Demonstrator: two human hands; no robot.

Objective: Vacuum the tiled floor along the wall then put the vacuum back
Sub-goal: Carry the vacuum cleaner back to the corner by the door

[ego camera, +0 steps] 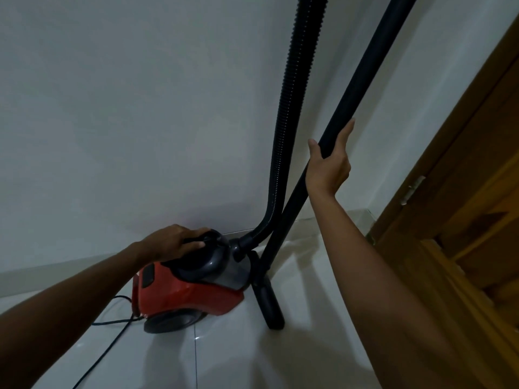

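Observation:
A red and grey canister vacuum (185, 293) stands on the white tiled floor (230, 357) close to the white wall (140, 108). My left hand (175, 242) is closed over its black top handle. A ribbed black hose (283, 141) rises from the front of the vacuum out of the top of the view. Beside it leans the straight black wand (362, 82), its floor nozzle (268, 306) resting on the tiles to the right of the body. My right hand (328, 161) holds the wand from the side, thumb on one side and fingers loosely around the other.
A black power cord (112, 341) trails from the vacuum's rear toward the lower left. A brown wooden door and its frame (460, 209) fill the right side. A low skirting (70, 270) runs along the foot of the wall.

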